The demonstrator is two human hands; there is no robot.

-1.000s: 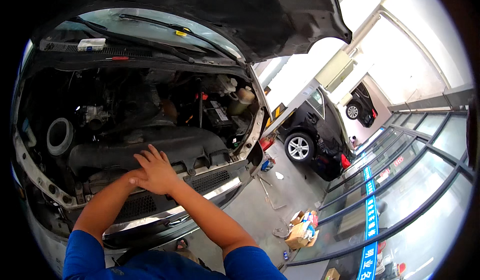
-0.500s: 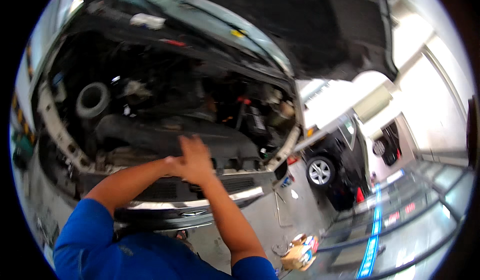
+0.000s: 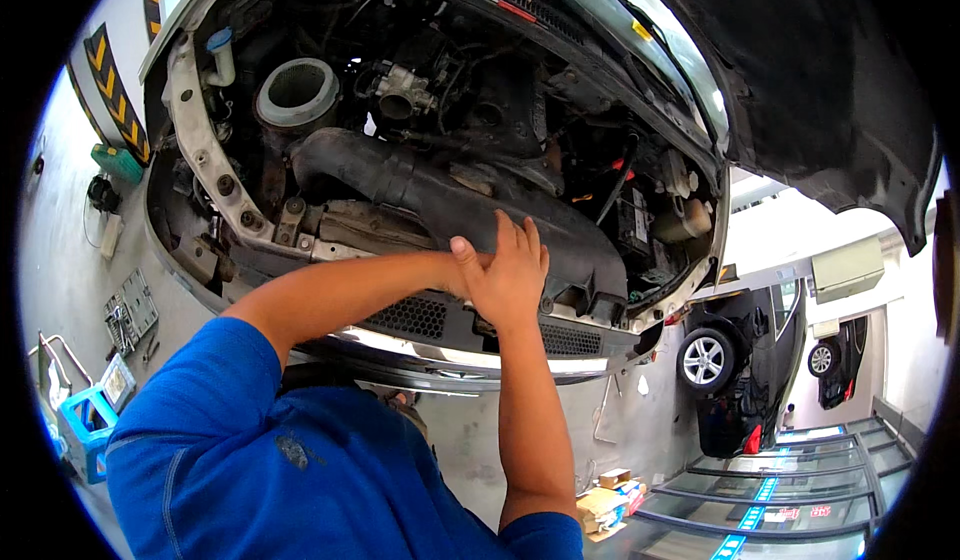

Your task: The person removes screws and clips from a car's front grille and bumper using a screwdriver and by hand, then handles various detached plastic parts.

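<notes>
My right hand (image 3: 510, 270) is stretched out, back upward, fingers slightly apart, with nothing visible in it. Its fingertips overlap the front edge of a long black plastic air intake duct (image 3: 400, 177); whether they touch it, I cannot tell. Coming across from the left, my left hand (image 3: 458, 276) meets the right one, which covers its fingers. Beyond the duct lies the engine bay, with a round grey air filter housing (image 3: 297, 95), open at the top, and a metal throttle body (image 3: 402, 95). At the bay's right sits a dark battery (image 3: 634, 216).
The raised hood (image 3: 800, 90) overhangs the right side. A blue-capped filler neck (image 3: 219, 52) rises at far left. On the floor are an opened tool case (image 3: 131, 312), a blue step stool (image 3: 88, 430) and cardboard boxes (image 3: 600, 508). Another car (image 3: 745, 360) stands at right.
The view has shifted, so the engine bay appears lower and farther right, and the picture is sharper. My hands remain crossed together at the bay's front edge.
</notes>
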